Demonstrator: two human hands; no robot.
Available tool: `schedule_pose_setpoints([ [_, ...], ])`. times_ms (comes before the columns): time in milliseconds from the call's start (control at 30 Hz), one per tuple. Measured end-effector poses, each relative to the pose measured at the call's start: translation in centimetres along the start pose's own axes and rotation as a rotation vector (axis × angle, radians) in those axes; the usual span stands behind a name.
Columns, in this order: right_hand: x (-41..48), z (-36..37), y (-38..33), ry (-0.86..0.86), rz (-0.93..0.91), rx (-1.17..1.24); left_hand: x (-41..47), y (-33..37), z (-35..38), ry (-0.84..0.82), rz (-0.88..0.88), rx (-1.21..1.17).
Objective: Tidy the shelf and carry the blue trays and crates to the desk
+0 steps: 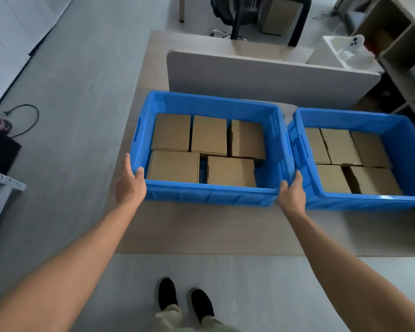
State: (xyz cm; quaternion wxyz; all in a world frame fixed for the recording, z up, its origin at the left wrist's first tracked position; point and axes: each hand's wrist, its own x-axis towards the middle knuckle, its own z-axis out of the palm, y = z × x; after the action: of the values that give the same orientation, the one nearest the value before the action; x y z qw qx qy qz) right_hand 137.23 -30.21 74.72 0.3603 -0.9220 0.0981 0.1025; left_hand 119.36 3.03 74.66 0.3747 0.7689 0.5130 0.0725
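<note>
1. We see two blue crates side by side on the light wood desk point(201, 226), both set against the grey divider panel point(261, 75).
2. Left crate point(211, 195): five closed cardboard boxes point(210, 135) inside, three in the back row, two in front, lying flat with small gaps between them.
3. Right crate point(407, 149): also filled with cardboard boxes (its right edge runs out of frame, so we can't count them all). Its near-left corner touches or nearly touches the left crate; we can't tell which.
4. Left hand point(130, 183): gripping the left crate's near-left corner, thumb hooked over the rim, fingers down the outer wall.
5. Right hand point(292, 191): closed on the left crate's near-right corner, wedged into the gap between the two crates, thumb on the rim.
6. Both arms are stretched forward; we stand at the desk's near edge, black shoes point(185, 300) on the grey floor.
7. Open shelf unit point(398, 44) stands at far right, beyond the divider.
</note>
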Motion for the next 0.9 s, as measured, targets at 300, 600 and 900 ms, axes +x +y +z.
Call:
schedule_pose_setpoints([
  [300,-8.4,0.5,7.3,-0.621,0.013,-0.099,-12.2,-9.9,0.0,-0.155,-0.215,-0.202],
  [600,-20.7,12.3,7.2,-1.049,-0.412,-0.711,-31.1,-30.2,-2.8,-0.012,-0.801,-0.530],
  [900,-47.3,22.8,1.8,-1.389,-1.027,-0.970,-49.9,-41.6,-5.8,0.380,-1.233,-0.780],
])
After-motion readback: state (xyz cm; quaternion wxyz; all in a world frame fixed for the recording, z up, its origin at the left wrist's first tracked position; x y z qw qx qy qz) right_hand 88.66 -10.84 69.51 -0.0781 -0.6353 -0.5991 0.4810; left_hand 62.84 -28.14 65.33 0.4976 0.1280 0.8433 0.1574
